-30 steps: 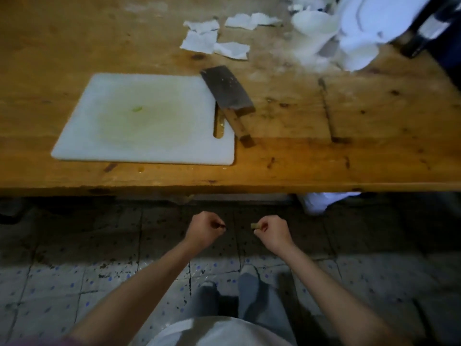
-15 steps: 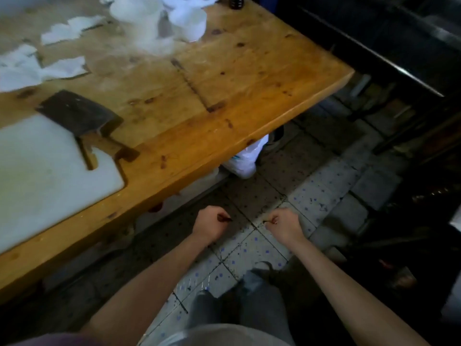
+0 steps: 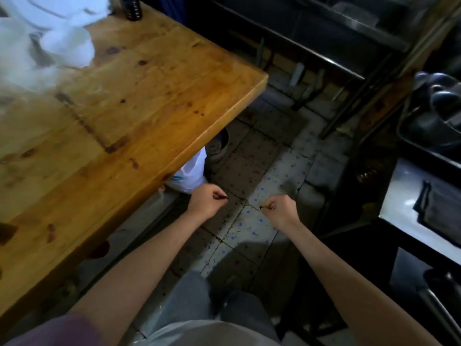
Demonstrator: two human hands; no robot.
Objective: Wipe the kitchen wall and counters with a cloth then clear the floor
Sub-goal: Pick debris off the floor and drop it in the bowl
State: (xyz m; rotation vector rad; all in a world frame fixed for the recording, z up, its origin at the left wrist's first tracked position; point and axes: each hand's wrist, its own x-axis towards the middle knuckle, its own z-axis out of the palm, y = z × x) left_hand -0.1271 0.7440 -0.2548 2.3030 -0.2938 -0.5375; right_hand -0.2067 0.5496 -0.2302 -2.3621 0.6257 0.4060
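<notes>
Wooden table (image 3: 154, 101) under white plastic bags (image 3: 45, 36)

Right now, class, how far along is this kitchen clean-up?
Done: nothing clearly; the wooden counter looks stained, with white clutter on it. In hand: no cloth; left hand and right hand each pinch something small and dark. Left: the speckled floor, with a white bag on it.

Working kitchen: wooden prep table (image 3: 139, 101), steel counter (image 3: 409, 208), tiled floor (image 3: 252, 226).

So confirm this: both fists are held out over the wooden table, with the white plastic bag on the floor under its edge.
Not quite. The head view shows the left hand and right hand over the tiled floor, beside the wooden table. The white plastic bag is under its edge.
</notes>
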